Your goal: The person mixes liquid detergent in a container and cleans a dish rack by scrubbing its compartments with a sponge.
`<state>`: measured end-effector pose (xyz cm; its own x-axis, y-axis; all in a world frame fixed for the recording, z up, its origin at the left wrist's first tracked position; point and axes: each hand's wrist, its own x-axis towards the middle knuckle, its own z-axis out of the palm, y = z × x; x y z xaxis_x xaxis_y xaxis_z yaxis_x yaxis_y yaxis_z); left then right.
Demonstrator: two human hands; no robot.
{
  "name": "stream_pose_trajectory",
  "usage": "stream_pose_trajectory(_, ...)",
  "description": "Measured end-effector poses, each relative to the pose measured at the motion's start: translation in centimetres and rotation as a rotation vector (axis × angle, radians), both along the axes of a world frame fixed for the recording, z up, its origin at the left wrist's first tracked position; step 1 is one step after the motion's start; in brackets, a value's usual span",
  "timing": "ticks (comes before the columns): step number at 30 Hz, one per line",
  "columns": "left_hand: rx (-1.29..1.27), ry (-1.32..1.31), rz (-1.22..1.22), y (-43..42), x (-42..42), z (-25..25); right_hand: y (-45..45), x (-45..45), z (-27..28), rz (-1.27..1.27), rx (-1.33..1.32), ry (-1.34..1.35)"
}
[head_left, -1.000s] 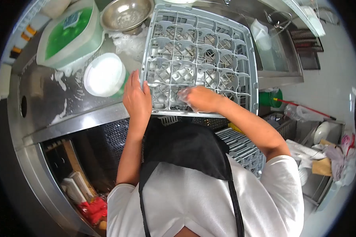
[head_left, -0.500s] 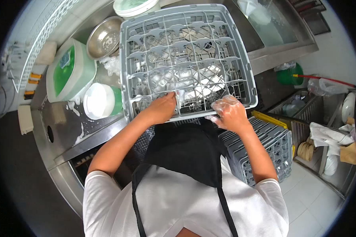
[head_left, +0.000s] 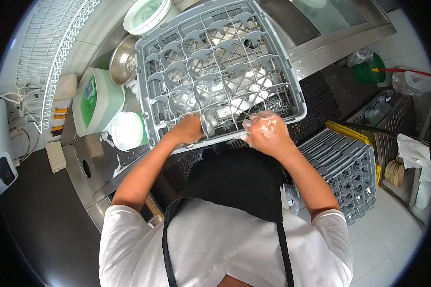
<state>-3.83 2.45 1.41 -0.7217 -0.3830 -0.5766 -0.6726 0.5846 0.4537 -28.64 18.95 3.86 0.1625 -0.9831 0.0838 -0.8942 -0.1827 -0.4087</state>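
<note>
A grey plastic dishwasher glass rack [head_left: 299, 98] with a grid of compartments fills the upper middle of the head view. It stands over the metal sink counter, slightly turned, with white suds on its dividers and base. My left hand [head_left: 189, 129] reaches over the near rim and grips the rack there, its fingertips down inside a front compartment and partly hidden. My right hand [head_left: 268, 133] is closed in a soapy fist at the near rim, further right. Foam coats its knuckles, and what lies inside the fist is hidden.
Left of the rack stand a white tub [head_left: 128, 131], a bin of green liquid [head_left: 112, 91] and a metal bowl [head_left: 122, 64]. A round bucket [head_left: 146, 19] sits behind. Stacked grey racks [head_left: 347, 167] stand at right, near a green bucket [head_left: 368, 69]. A wire shelf [head_left: 48, 52] hangs left.
The view has shifted, and the rack appears more tilted, its left side lower. My left hand has moved slightly left along the front compartments. My right hand remains closed at the near rim.
</note>
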Motion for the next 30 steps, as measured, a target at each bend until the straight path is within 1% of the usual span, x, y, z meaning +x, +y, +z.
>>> stream_pose_trajectory(1, 0.052, -0.063, 0.020, 0.1, -0.5, 1.0, 0.0, 0.1, 0.1, 0.003, 0.002, 0.012)
stream_pose_trajectory(4, -0.079, -0.146, -0.054, 0.2, -0.2, 1.2, 0.0, 0.0, 0.2, 0.011, -0.007, 0.009)
stream_pose_trajectory(5, -0.117, 0.013, 0.126, 1.3, -0.2, 1.5, -0.1, 0.0, 0.2, 0.013, 0.000, 0.006)
stream_pose_trajectory(8, -0.209, 0.206, 0.299, 1.6, 0.8, -1.7, 0.0, 0.1, 0.0, 0.018, 0.067, -0.003)
stream_pose_trajectory(9, -0.126, 0.119, 0.313, 1.8, 0.2, -0.6, 0.0, 0.1, -0.1, 0.023, 0.095, -0.005)
stream_pose_trajectory(12, -0.171, 0.055, 0.010, 1.6, 1.9, -0.5, -0.2, 0.0, 0.1, 0.019, 0.111, -0.013)
stream_pose_trajectory(13, -0.044, -0.031, -0.019, 1.3, 1.7, 0.4, -0.2, 0.1, 0.2, 0.022, 0.120, -0.013)
stream_pose_trajectory(16, -0.193, -0.026, -0.175, 1.0, 0.9, -0.3, -0.4, 0.3, 0.4, 0.048, 0.112, -0.010)
stream_pose_trajectory(17, -0.386, 0.064, -0.313, 0.8, 1.4, -1.4, -0.5, 0.3, 0.3, 0.058, 0.087, -0.007)
stream_pose_trajectory(20, -0.360, -0.145, -0.341, 0.5, 0.2, 0.0, -0.4, 0.2, 0.4, 0.046, 0.058, -0.033)
stream_pose_trajectory(21, -0.488, 0.026, -0.377, 0.2, 2.0, -2.9, -0.4, 0.2, 0.5, 0.032, 0.054, -0.049)
stream_pose_trajectory(24, -0.386, 0.043, -0.297, -0.2, 2.2, -3.0, -0.4, 0.2, 0.5, 0.010, 0.084, -0.047)
stream_pose_trajectory(27, -0.266, -0.050, -0.392, -0.8, 2.7, 0.2, -0.4, 0.2, 0.7, -0.006, 0.047, -0.036)
stream_pose_trajectory(30, -0.276, -0.025, -0.478, -1.0, 4.0, 1.1, -0.3, 0.4, 0.7, -0.009, 0.046, -0.026)
